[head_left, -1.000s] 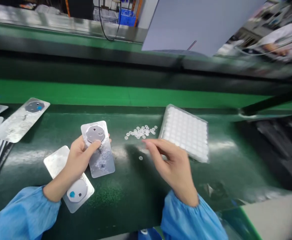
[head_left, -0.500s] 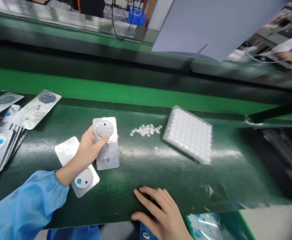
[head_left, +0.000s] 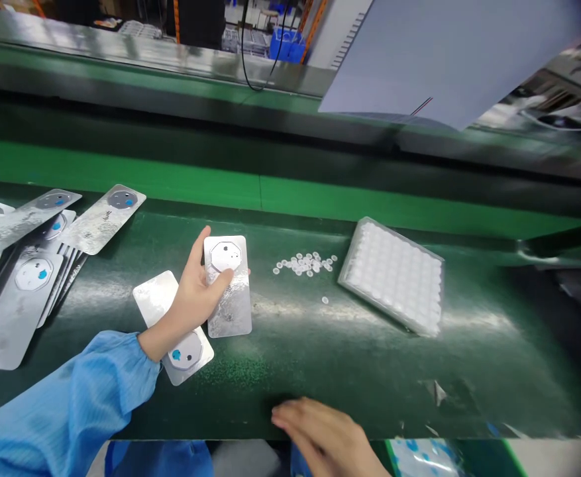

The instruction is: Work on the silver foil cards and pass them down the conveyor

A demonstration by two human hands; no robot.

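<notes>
My left hand (head_left: 193, 298) grips a silver phone back cover (head_left: 234, 308), its thumb across the front just below the eight-sided camera plate. The cover stands tilted towards me above the green bench. Beneath my left wrist lies a second phone back cover (head_left: 155, 297), partly hidden, with a blue dot on its camera plate. Small white rings (head_left: 304, 264) are scattered to the right of the held cover, and a single white ring (head_left: 324, 300) lies apart. My right hand (head_left: 327, 432) is over the bench's front edge, fingers stretched out close together, nothing visible in it.
At the left, several more back covers (head_left: 19, 324) lie overlapping in a pile. A clear tray (head_left: 394, 278) filled with white round parts rests right of the rings. A bag with blue dots (head_left: 422, 457) is below the front edge. A grey sheet (head_left: 419, 53) hangs above.
The view has shifted left, so things appear further right. My right hand's spread fingers have come together and turned towards the left. My left hand still holds the same cover.
</notes>
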